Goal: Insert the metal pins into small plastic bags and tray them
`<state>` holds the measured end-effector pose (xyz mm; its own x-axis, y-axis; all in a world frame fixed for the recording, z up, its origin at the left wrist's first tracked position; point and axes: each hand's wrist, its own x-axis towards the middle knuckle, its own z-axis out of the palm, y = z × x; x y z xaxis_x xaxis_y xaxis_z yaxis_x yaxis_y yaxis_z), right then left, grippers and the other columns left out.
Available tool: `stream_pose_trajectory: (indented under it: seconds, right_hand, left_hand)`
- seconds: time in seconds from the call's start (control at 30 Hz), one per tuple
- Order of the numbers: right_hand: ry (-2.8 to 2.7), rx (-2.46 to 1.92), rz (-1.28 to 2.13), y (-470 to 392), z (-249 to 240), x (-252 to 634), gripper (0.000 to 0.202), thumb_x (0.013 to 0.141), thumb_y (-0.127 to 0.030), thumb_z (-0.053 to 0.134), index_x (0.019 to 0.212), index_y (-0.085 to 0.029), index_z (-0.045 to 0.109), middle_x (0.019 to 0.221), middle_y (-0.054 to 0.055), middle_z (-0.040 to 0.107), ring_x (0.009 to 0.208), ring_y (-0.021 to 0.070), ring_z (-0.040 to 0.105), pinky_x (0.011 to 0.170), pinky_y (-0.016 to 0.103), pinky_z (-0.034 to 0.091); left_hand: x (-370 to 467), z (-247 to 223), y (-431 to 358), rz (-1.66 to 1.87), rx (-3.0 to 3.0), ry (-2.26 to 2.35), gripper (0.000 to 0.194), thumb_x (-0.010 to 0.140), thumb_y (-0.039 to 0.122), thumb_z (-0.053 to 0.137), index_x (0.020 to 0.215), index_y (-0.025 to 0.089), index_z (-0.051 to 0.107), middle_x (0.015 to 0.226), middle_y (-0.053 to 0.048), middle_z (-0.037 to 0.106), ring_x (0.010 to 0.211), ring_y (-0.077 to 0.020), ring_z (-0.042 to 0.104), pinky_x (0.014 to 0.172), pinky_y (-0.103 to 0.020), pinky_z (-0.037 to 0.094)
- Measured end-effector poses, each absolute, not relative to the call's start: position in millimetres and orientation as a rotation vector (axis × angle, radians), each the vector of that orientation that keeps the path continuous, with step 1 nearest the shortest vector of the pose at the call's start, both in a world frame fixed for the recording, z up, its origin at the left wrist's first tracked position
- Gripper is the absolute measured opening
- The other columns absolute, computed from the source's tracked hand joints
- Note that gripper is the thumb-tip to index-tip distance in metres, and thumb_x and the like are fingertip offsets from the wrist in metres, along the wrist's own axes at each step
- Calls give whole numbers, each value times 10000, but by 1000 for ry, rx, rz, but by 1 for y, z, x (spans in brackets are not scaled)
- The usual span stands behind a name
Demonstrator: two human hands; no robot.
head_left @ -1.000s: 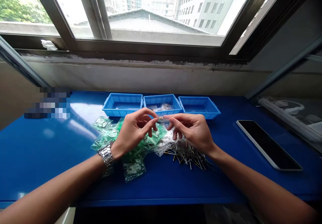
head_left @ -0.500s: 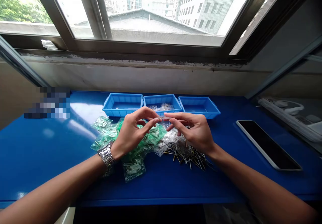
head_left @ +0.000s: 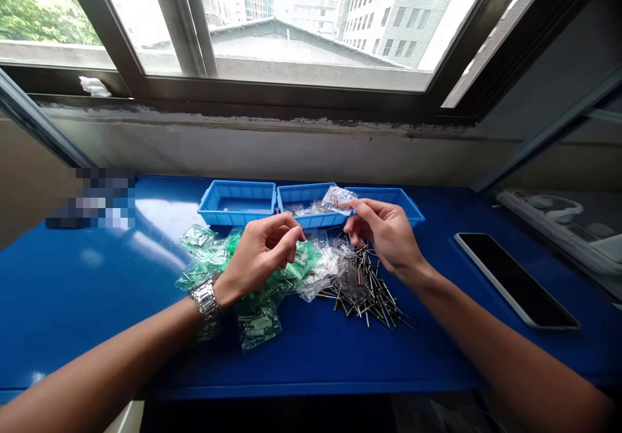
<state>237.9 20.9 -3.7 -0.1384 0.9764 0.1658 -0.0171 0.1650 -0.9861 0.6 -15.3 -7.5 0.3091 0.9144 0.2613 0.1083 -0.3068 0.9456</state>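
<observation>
My right hand point(head_left: 386, 229) pinches a small clear plastic bag point(head_left: 336, 198) by its edge, thumb against index finger. A few thin copper-coloured pieces show inside it. The bag hangs over the right end of the middle blue bin point(head_left: 305, 193), where other clear bags point(head_left: 315, 209) lie. My left hand point(head_left: 265, 245), a metal watch on its wrist, hovers above green plastic bags point(head_left: 208, 261); its fingers are curled towards the thumb, with nothing visible in them. Below the right hand are clear bags point(head_left: 323, 268) and a loose heap of thin metal rods point(head_left: 381, 297) with dark and gold-coloured parts.
A left blue bin point(head_left: 236, 218) and a right blue bin point(head_left: 405, 212) flank the middle one. A phone point(head_left: 518, 280) lies on the blue table point(head_left: 340, 362) at the right. Behind the table are a wall and a window point(head_left: 311, 50). A blurred patch covers something at far left.
My hands have moved apart. The right hand has gone up and right with the clear bag, now at the middle bin; the left has drawn back slightly and curled its fingers.
</observation>
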Motion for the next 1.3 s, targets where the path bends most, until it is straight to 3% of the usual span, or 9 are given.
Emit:
stream_pose_trajectory:
  seconds: [0.17, 0.5, 0.87, 1.07, 1.2, 1.3]
  right_hand:
    - [-1435, -1024, 1202, 26, 2, 247, 319, 993, -439, 637, 1107, -185, 791, 711, 38, 735, 464, 102, 616, 415, 221, 476]
    - [-2120, -1243, 496, 22, 29, 270, 273, 971, -387, 645, 834, -204, 796, 537, -6, 614, 447, 108, 525, 438, 274, 371]
    - [-2645, -1408, 595, 23, 24, 271, 359, 887, -497, 734, 1053, -190, 821, 619, 6, 688, 519, 131, 581, 474, 267, 362]
    - [-2696, -1414, 427, 21, 23, 265, 255, 894, -390, 724, 1051, -219, 829, 640, -3, 710, 540, 133, 601, 494, 267, 341]
    - [-2675, -1400, 297, 20, 22, 264, 182, 891, -234, 655, 888, -235, 837, 649, 0, 716, 563, 128, 606, 525, 274, 343]
    - [-2570, -1431, 270, 20, 23, 265, 203, 896, -207, 628, 804, -210, 808, 616, -1, 688, 528, 117, 576, 510, 275, 343]
  left_hand:
    - [0, -8, -16, 1117, 1676, 945, 260, 1017, 338, 589, 857, 143, 654, 613, 11, 610, 505, -85, 578, 458, -176, 488]
    - [1, -10, -14, 1120, 1705, 938, 245, 1008, 327, 604, 855, 144, 660, 620, 9, 624, 514, -83, 590, 466, -170, 497]
    - [0, -9, -14, 1100, 1738, 935, 242, 1011, 320, 596, 853, 147, 657, 613, 14, 627, 508, -76, 584, 464, -161, 491]
    - [1, -10, -14, 1089, 1739, 942, 243, 1011, 326, 596, 856, 149, 661, 602, 13, 627, 508, -81, 584, 464, -167, 489]
    - [1, -11, -14, 1093, 1737, 944, 242, 1010, 327, 598, 859, 149, 662, 600, 9, 630, 509, -86, 588, 467, -170, 492]
    - [1, -11, -15, 1094, 1738, 950, 244, 1011, 330, 596, 859, 150, 660, 612, 8, 632, 513, -84, 589, 466, -167, 492]
